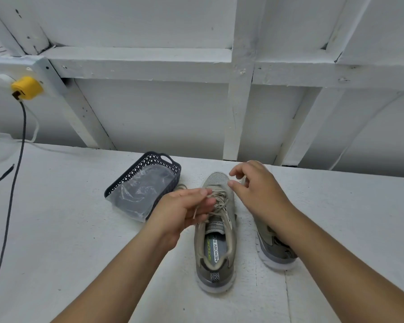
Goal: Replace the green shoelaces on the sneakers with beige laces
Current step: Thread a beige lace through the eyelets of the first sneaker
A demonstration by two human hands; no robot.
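Note:
A grey-beige sneaker (216, 248) stands on the white table (68, 229), toe pointing away from me, threaded with a beige lace (221, 201). My left hand (184, 209) is at the sneaker's left side and pinches a loose end of that lace. My right hand (254, 185) hovers over the toe, its fingers loosely curled with thumb and forefinger close together; whether they pinch a lace I cannot tell. The second sneaker (274, 248) stands to the right, mostly hidden under my right forearm. No green lace is visible.
A dark perforated basket (154, 159) holding a clear plastic bag (138, 192) lies left of the sneakers, against my left hand. A yellow plug (26, 87) and dark cable (16, 159) run down the far left. A white framed wall stands behind the table.

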